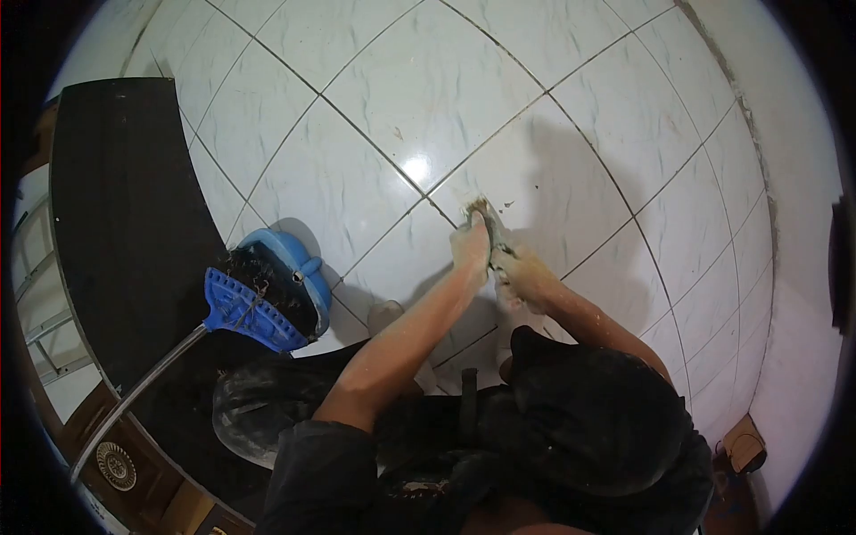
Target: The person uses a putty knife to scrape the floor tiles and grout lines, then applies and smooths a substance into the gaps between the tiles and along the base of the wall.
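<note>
Near the middle of the view, my left hand [473, 245] is closed round a small tool, its thumb pointing forward along it. The tool's dark, worn tip [480, 207] is at the white tiled floor [464, 98], where small dark crumbs lie. Just to the right and nearer my body, my right hand [524, 275] is closed with its fingers pressed together. A pale, dusty thing shows between and below the hands, too unclear to name. What the right fingers grip is hidden.
On the left lie a blue dustpan [312, 281] with dark debris and a blue broom head [245, 312] with a metal handle [143, 392]. A long black panel [125, 196] runs beside them. A wall [807, 160] stands at right, with a small box [742, 443] below.
</note>
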`<state>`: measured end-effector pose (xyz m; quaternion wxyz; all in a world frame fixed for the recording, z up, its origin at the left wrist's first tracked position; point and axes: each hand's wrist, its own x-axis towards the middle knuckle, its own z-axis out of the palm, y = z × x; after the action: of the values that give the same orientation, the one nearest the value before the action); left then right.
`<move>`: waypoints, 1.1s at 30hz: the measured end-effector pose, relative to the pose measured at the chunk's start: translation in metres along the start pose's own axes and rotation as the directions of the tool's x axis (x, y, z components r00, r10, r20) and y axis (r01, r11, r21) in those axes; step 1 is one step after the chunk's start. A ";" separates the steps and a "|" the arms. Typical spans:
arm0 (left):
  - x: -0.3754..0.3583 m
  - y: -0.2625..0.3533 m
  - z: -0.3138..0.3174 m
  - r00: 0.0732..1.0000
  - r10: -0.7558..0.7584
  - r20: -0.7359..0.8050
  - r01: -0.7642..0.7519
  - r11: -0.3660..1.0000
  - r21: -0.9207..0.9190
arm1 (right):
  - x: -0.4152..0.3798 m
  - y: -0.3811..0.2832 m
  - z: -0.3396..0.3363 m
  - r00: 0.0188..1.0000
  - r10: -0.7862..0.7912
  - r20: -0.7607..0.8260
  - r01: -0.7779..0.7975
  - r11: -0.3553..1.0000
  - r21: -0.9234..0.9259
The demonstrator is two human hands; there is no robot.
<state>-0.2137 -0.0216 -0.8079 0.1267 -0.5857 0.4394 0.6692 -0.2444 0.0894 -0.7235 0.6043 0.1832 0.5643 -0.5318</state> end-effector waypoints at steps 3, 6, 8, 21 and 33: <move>0.002 -0.031 0.003 0.998 0.016 -0.062 -0.015 1.000 0.012 | -0.020 -0.005 0.004 0.993 0.060 -0.099 -0.067 0.996 -0.065; 0.012 -0.016 -0.004 1.000 -0.003 -0.008 0.002 0.997 -0.081 | 0.002 -0.004 -0.001 0.999 0.048 -0.021 -0.049 0.997 -0.053; 0.014 -0.005 -0.010 0.999 -0.034 0.023 0.036 0.992 -0.119 | 0.002 -0.015 0.011 0.998 0.045 -0.042 -0.046 0.998 -0.030; 0.007 0.022 -0.008 0.995 -0.091 0.037 0.096 0.977 -0.191 | 0.014 -0.017 0.011 0.998 0.062 0.002 -0.062 0.990 0.129; 0.022 0.020 -0.004 0.999 -0.036 0.027 0.040 0.990 -0.134 | 0.023 -0.024 0.008 0.999 0.022 0.042 -0.028 0.987 0.159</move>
<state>-0.2308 -0.0439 -0.8186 0.1052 -0.5928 0.3805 0.7019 -0.2656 0.0643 -0.7323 0.6056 0.2271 0.5053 -0.5712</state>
